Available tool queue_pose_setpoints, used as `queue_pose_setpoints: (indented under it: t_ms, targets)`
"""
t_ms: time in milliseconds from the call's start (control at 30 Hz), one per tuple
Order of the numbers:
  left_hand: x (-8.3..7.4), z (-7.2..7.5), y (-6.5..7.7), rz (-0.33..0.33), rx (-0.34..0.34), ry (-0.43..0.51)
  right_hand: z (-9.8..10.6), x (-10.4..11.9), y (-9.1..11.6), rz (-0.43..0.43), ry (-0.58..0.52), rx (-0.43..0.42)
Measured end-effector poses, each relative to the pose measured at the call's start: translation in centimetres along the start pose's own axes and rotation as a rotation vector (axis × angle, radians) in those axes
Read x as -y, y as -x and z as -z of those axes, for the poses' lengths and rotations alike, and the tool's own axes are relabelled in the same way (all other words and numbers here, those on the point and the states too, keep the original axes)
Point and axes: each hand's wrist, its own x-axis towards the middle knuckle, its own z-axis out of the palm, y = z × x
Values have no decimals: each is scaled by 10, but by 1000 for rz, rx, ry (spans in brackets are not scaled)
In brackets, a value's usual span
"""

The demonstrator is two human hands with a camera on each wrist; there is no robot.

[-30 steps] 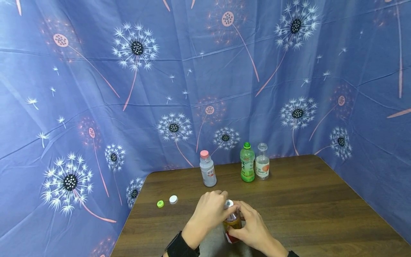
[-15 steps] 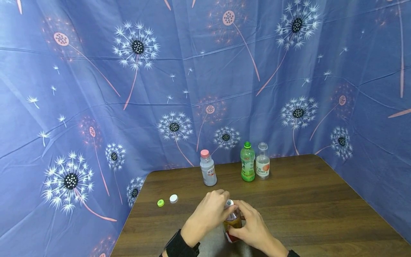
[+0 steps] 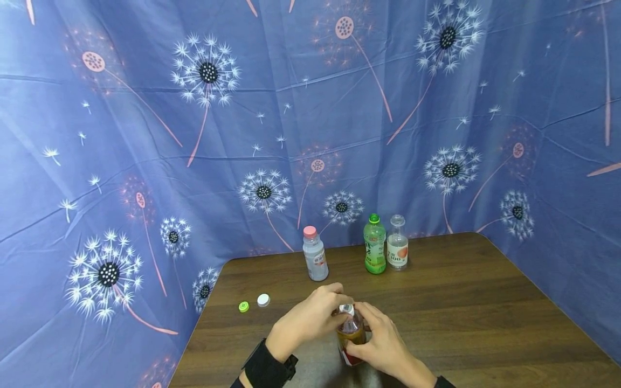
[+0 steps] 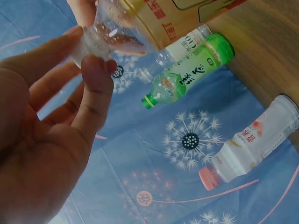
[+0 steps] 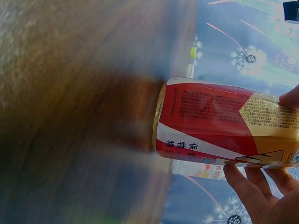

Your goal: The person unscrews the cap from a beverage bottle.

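A clear bottle [image 3: 351, 338] with a gold and red label stands on the near part of the table. Its white cap [image 3: 346, 309] is between the thumb and fingers of my left hand [image 3: 312, 318], which pinch it from the left. In the left wrist view, the thumb and index finger of that hand [image 4: 51, 116] meet at the bottle's neck end. My right hand [image 3: 385, 345] grips the bottle's body from the right. The right wrist view has the red and gold label [image 5: 205, 123] close up, with fingers of the right hand [image 5: 266, 193] against its side.
At the back stand a whitish bottle with a pink cap [image 3: 316, 258], an uncapped green bottle [image 3: 374, 249] and an uncapped clear bottle [image 3: 397, 250]. A green cap [image 3: 243, 306] and a white cap [image 3: 263, 300] lie left. A patterned blue cloth [image 3: 291, 108] hangs behind the table.
My left hand has turned a little at the wrist, its fingers shifting round the cap, so more of the cap shows. The right hand and bottle have stayed nearly in place.
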Motion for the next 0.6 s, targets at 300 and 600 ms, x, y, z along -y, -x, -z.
queue_pose_setpoints:
  t_ms: [300,600]
  targets:
    - [-2,-9,0,29,-89,-95,0,-2,1,-5,4,3]
    - [-10,-22,-4,150,-309,-293,-1,-3,0,10,-9,1]
